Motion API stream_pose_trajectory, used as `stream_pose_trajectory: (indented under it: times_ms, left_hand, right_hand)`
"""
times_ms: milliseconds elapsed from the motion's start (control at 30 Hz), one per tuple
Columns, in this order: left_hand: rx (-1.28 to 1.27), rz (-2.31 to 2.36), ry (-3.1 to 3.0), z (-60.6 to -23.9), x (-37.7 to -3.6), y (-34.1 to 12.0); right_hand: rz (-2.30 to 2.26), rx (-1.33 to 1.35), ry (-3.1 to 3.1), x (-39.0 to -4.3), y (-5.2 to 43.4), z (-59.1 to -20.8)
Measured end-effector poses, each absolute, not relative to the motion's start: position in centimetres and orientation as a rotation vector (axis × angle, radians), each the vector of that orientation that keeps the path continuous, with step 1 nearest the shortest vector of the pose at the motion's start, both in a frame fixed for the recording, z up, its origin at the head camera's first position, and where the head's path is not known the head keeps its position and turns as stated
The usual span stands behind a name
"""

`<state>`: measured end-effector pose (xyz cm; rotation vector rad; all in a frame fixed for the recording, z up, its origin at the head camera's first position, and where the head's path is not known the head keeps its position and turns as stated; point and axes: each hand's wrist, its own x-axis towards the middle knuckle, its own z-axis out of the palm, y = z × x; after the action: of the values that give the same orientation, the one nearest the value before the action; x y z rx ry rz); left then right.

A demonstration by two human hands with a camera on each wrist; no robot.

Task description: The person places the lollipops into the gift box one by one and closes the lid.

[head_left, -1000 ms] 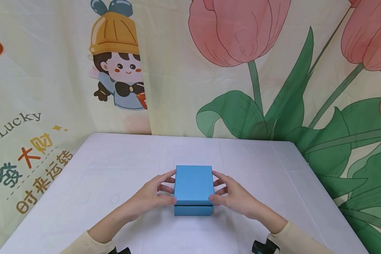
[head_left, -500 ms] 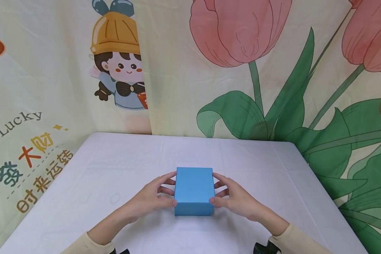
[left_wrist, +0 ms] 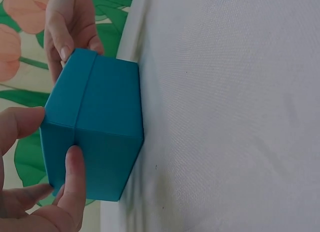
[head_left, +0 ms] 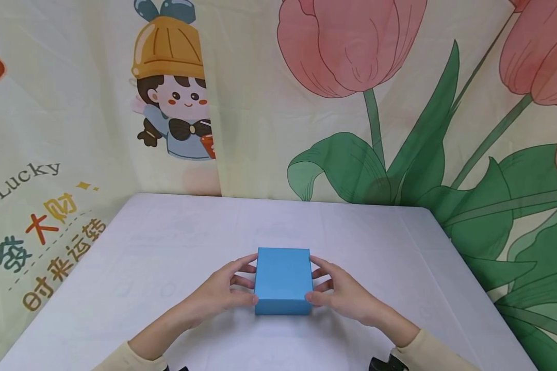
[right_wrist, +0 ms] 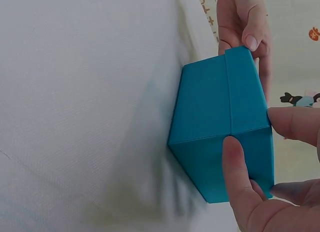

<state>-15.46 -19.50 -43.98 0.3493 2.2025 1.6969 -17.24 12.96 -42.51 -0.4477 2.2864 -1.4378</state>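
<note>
My left hand (head_left: pixel 223 293) and right hand (head_left: pixel 341 293) pinch the closed blue box (head_left: pixel 283 281) from either side, fingers curled, on the white table (head_left: pixel 144 247).

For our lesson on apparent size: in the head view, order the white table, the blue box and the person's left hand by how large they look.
1. White table, easily the largest.
2. Blue box.
3. Left hand, which looks close to the box in size, so this ranking is unsure.

White cloth-covered tabletop (head_left: pixel 158 242); tulip-print backdrop (head_left: pixel 399 103) at 1 o'clock, cartoon-girl backdrop (head_left: pixel 171 87) at 11 o'clock; even light.
</note>
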Motion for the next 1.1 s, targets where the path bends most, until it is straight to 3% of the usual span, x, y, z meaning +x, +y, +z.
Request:
stream_pose_trajectory:
  times_ms: [1100]
  left_hand:
    - [0.354, 1.713, 2.158, -44.96, -15.44, -19.60]
  right_hand:
    - [-1.442, -0.462, 2.267, -17.32, 12.81, -43.49]
